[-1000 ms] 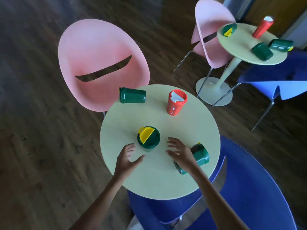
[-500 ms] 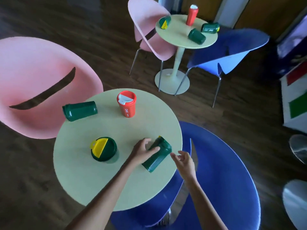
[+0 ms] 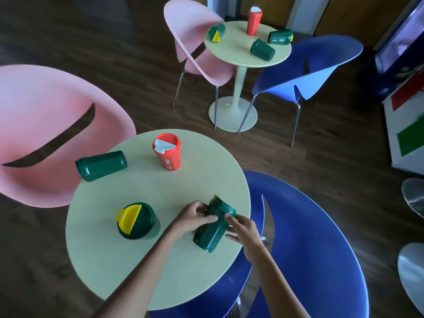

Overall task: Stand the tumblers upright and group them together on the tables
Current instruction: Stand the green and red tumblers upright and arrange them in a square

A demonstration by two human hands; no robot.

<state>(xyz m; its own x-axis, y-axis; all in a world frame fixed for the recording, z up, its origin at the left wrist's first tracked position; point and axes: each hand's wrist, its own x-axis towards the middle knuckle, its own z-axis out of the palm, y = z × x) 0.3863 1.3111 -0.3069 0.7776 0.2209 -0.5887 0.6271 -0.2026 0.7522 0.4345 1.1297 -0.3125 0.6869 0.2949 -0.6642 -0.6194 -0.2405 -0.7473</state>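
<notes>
On the near round table (image 3: 160, 260) a green tumbler (image 3: 212, 228) lies tilted near the right edge. My left hand (image 3: 192, 218) grips its upper side and my right hand (image 3: 242, 227) holds its other side. A green tumbler with a yellow lid (image 3: 135, 220) stands upright at the left. A red tumbler (image 3: 167, 151) stands upright at the back. Another green tumbler (image 3: 101, 165) lies on its side at the back left. The far table (image 3: 231, 55) holds a standing red tumbler (image 3: 253, 20) and three lying green tumblers (image 3: 262, 49).
A pink chair (image 3: 41, 125) stands left of the near table and a blue chair (image 3: 309, 249) to its right. Beside the far table are a pink chair (image 3: 195, 47) and a blue chair (image 3: 309, 65). Dark wooden floor lies between the tables.
The view has shifted, so the table sits more to the right in frame. Both hands have closed in on the lying green tumbler at the right edge and its lid end has lifted.
</notes>
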